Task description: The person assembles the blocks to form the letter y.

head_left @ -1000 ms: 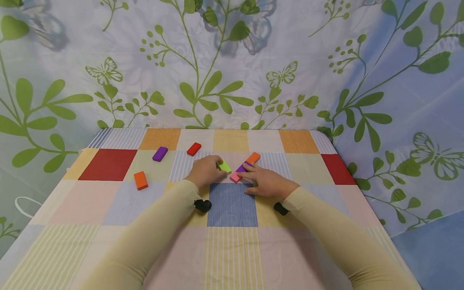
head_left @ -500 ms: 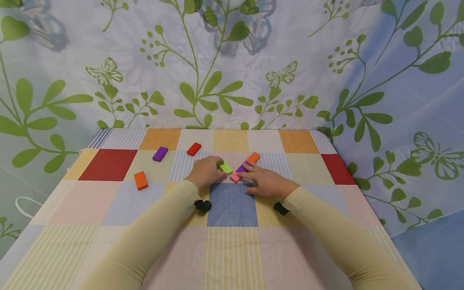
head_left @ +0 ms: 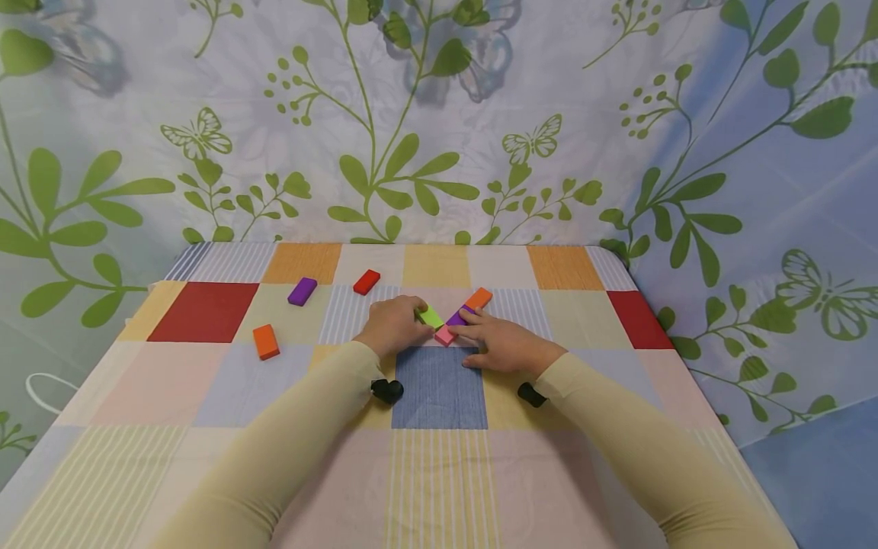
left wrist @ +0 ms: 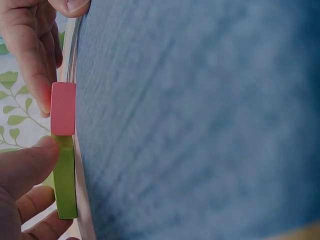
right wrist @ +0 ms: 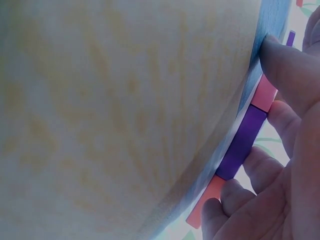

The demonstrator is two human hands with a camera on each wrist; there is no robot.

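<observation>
My left hand (head_left: 391,324) pinches a lime green block (head_left: 430,316) between thumb and fingers, flat on the cloth. One end of it meets a pink block (left wrist: 63,109), as the left wrist view shows. That pink block is the near end of a slanted row, with a purple block (right wrist: 241,145) in the middle and an orange block (head_left: 479,298) at the far end. Fingers of my right hand (head_left: 511,343) rest spread along the row's right side, touching it. Its thumb lies apart on the cloth.
Left of my hands lie a red block (head_left: 366,282), another purple block (head_left: 302,291) and another orange block (head_left: 266,342). A patchwork cloth (head_left: 439,488) covers the table. A leaf-patterned curtain (head_left: 439,114) hangs behind, and a white cord (head_left: 51,377) shows at the left edge.
My left hand has slid the green block slightly right, closing the small gap to the pink block. The right hand and the row have stayed put.
</observation>
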